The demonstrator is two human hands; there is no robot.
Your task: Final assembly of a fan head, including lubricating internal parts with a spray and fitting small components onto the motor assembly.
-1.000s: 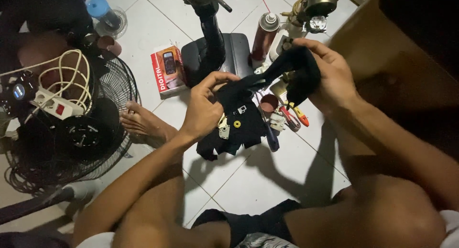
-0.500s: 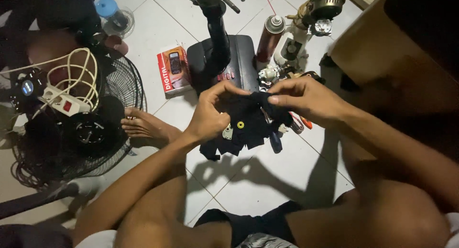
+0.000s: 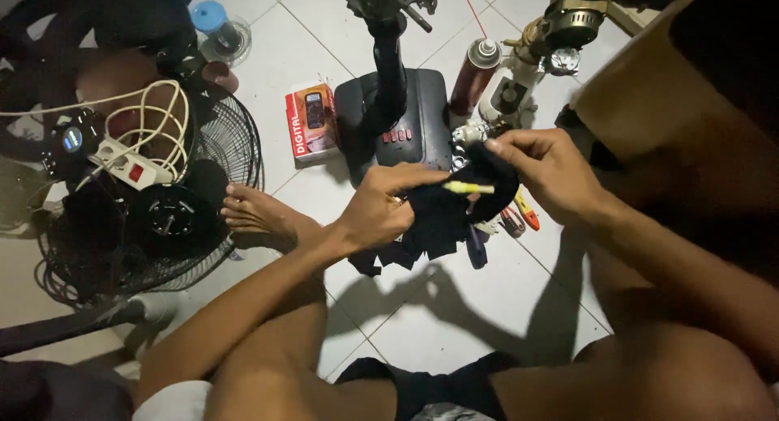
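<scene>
Black fabric tool pouch (image 3: 442,218) held above white floor tiles (image 3: 454,323), in front of dark plastic fan base (image 3: 426,116). Left hand (image 3: 381,210) clamped on pouch's left side, thumb on top. Right hand (image 3: 548,173) pinching pouch's upper edge beside a thin yellow-handled tool (image 3: 469,188) sticking out. Red box (image 3: 312,122) left of the base, wire fan guard (image 3: 162,218) further left.

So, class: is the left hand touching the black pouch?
Touching. The head view shows the left hand gripping the black pouch, its fingers pressed onto the fabric with no gap, while the right hand holds the upper edge.
</scene>
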